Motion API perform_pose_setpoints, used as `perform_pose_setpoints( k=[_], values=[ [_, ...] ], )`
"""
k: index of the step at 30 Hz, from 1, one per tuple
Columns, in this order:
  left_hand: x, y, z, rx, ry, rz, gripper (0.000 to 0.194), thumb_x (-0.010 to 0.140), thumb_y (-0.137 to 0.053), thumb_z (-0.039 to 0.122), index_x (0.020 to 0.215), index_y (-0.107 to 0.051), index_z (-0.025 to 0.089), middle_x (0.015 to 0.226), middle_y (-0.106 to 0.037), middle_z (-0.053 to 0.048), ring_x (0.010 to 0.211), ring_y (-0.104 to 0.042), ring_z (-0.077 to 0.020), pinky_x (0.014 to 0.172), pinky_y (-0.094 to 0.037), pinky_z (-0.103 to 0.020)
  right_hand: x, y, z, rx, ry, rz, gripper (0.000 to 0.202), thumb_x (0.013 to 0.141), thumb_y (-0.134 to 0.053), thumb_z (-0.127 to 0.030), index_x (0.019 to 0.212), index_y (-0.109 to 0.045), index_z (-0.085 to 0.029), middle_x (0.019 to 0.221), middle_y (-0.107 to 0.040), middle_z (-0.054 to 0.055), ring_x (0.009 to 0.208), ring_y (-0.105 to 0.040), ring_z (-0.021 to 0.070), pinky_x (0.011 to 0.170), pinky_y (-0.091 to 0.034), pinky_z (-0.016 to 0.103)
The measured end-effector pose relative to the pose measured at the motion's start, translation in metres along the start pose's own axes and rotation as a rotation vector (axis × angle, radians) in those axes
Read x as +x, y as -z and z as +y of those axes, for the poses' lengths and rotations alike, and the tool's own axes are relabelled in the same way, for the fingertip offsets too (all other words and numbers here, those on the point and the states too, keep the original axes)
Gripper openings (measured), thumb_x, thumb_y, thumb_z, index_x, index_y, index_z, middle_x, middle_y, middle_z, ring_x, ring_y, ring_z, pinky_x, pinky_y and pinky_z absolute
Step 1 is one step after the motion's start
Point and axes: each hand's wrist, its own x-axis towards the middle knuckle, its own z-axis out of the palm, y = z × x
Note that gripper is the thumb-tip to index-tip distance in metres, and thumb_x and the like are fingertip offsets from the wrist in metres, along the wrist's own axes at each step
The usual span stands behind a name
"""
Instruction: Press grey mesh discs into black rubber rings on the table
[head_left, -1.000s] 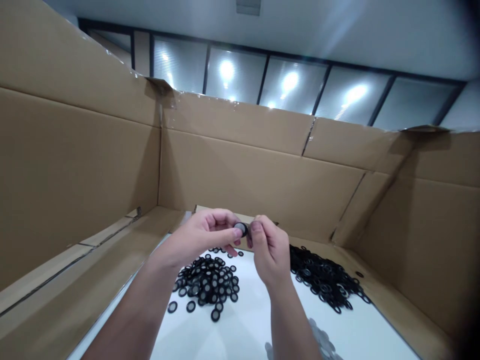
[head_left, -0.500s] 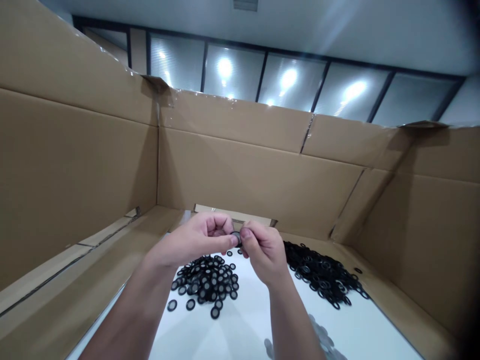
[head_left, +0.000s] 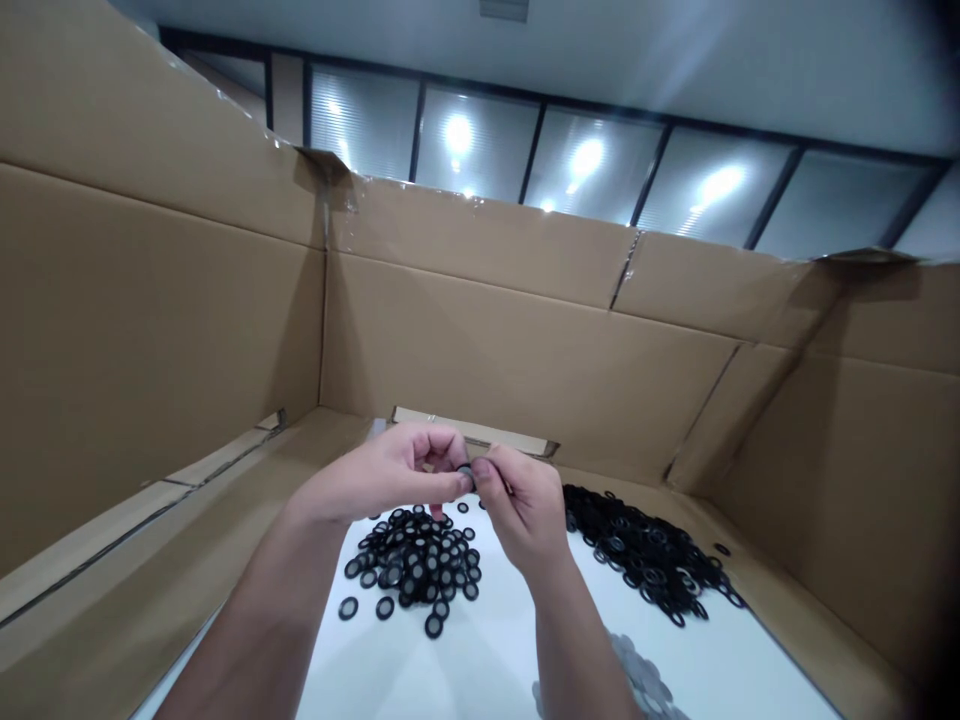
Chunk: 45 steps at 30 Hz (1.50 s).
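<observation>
My left hand (head_left: pixel 420 468) pinches a small black ring with a grey disc (head_left: pixel 466 474) between thumb and fingers. On the other side of that ring, my right hand (head_left: pixel 521 492) grips its edge with thumb and forefinger, so both hands meet on it. Below them, on the white surface (head_left: pixel 480 660), lies a pile of black rings with grey centres (head_left: pixel 424 560). Right of my right hand is a larger heap of black rings (head_left: pixel 645 550). Grey discs (head_left: pixel 641 675) lie partly hidden behind my right forearm.
Tall cardboard walls (head_left: pixel 480 330) enclose the white surface on the left, back and right. A folded cardboard strip (head_left: pixel 517 437) sits at the foot of the back wall. One loose black ring (head_left: pixel 721 549) lies on the cardboard at the right.
Both hands keep hold of the ring, which has tilted a little, and my right hand has shifted slightly left. The view has moved slightly, and more grey discs show beside my right forearm.
</observation>
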Motion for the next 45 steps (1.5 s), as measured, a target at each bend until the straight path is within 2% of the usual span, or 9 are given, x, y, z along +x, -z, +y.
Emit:
perform_pose_setpoints(
  k=[4,7,11,17,24,29,35,41,45],
  values=[
    [0.007,-0.01,-0.001,-0.1,-0.063,0.004,0.018,0.091,-0.067,0.033,0.091,-0.062,0.016,0.086,-0.06,-0.001,0.08,-0.06,-0.0135,0.063,-0.056,-0.023,-0.002,-0.006,0.0,-0.027,-0.066,0.15,0.028,0.099,-0.049,-0.018,0.071,-0.049,-0.021,0.06,-0.05,-0.005,0.053,-0.045,0.0087,0.052,-0.034,0.021],
    [0.011,-0.017,-0.003,-0.159,-0.119,0.043,0.019,0.092,-0.066,0.034,0.093,-0.064,0.015,0.084,-0.063,-0.002,0.076,-0.062,-0.0125,0.061,-0.057,-0.023,-0.002,-0.004,0.0,0.005,-0.127,0.222,0.03,0.102,-0.045,-0.021,0.071,-0.048,-0.021,0.06,-0.052,-0.005,0.052,-0.047,0.0093,0.053,-0.036,0.021],
    [0.009,-0.016,-0.004,-0.129,-0.097,0.085,0.017,0.088,-0.071,0.032,0.09,-0.068,0.015,0.076,-0.062,0.0,0.067,-0.06,-0.0094,0.062,-0.054,-0.021,0.0,0.008,0.002,0.03,-0.17,0.082,0.039,0.103,-0.043,-0.029,0.065,-0.043,-0.021,0.056,-0.046,-0.005,0.051,-0.042,0.0101,0.051,-0.032,0.023],
    [0.005,-0.01,0.0,-0.016,0.028,0.039,0.021,0.086,-0.073,0.031,0.077,-0.063,0.014,0.07,-0.063,0.001,0.066,-0.062,-0.0101,0.062,-0.048,-0.02,0.002,0.021,0.004,0.061,-0.192,-0.14,0.04,0.099,-0.049,-0.031,0.061,-0.041,-0.02,0.054,-0.041,-0.006,0.05,-0.037,0.0089,0.049,-0.028,0.023],
    [0.0,-0.001,0.0,0.05,0.053,-0.077,0.027,0.086,-0.071,0.029,0.072,-0.052,0.016,0.058,-0.062,0.002,0.055,-0.056,-0.0088,0.05,-0.035,-0.018,0.002,0.015,0.001,0.127,-0.133,-0.162,0.039,0.096,-0.05,-0.027,0.059,-0.043,-0.02,0.053,-0.041,-0.005,0.049,-0.037,0.009,0.049,-0.03,0.023],
    [-0.004,0.004,0.002,0.017,0.058,-0.067,0.025,0.087,-0.072,0.028,0.074,-0.054,0.015,0.064,-0.062,0.002,0.061,-0.06,-0.0093,0.054,-0.043,-0.017,0.001,0.006,-0.005,0.079,-0.07,-0.085,0.034,0.097,-0.052,-0.024,0.064,-0.046,-0.02,0.057,-0.042,-0.005,0.05,-0.039,0.0087,0.05,-0.031,0.022],
    [0.002,-0.01,0.003,-0.156,-0.097,0.046,0.018,0.091,-0.067,0.034,0.092,-0.065,0.016,0.088,-0.066,-0.003,0.08,-0.066,-0.0148,0.068,-0.058,-0.026,-0.004,-0.006,-0.006,0.009,-0.105,0.213,0.032,0.1,-0.045,-0.023,0.069,-0.046,-0.021,0.059,-0.05,-0.003,0.051,-0.044,0.0102,0.051,-0.035,0.023],
    [-0.004,-0.007,0.009,0.019,-0.037,0.122,0.019,0.09,-0.07,0.033,0.087,-0.068,0.015,0.068,-0.063,0.001,0.06,-0.059,-0.0081,0.059,-0.049,-0.018,0.002,0.005,-0.004,0.05,-0.149,-0.023,0.036,0.102,-0.044,-0.031,0.068,-0.048,-0.021,0.057,-0.049,-0.003,0.051,-0.046,0.0104,0.051,-0.035,0.024],
    [-0.007,-0.002,0.01,0.012,0.035,0.092,0.019,0.087,-0.073,0.033,0.083,-0.067,0.016,0.066,-0.067,0.001,0.059,-0.063,-0.0101,0.056,-0.048,-0.019,0.002,0.009,-0.004,0.155,-0.202,-0.136,0.04,0.103,-0.042,-0.033,0.065,-0.045,-0.021,0.056,-0.047,-0.004,0.05,-0.043,0.0098,0.051,-0.034,0.023]
  ],
)
